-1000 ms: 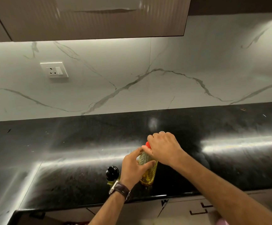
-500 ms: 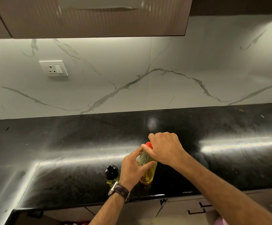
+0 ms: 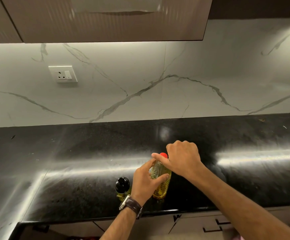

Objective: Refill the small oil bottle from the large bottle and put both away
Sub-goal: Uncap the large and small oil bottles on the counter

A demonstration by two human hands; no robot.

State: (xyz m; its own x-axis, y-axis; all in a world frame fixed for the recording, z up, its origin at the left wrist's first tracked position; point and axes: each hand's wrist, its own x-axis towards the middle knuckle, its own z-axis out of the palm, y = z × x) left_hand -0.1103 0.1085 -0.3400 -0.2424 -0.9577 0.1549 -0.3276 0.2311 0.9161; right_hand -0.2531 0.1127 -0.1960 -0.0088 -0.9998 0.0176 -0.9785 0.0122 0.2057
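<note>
Head view: we are judging the task barely begun. The large bottle is standing upright near the counter front edge, red cap on; the small bottle is waiting just beside it, capped. Our left hand is gripping the large bottle's body; our right hand is pinching the cap.

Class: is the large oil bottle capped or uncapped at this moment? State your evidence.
Capped. The red cap sits on the neck of the large bottle; the right hand grips the cap and the left hand holds the body.
</note>
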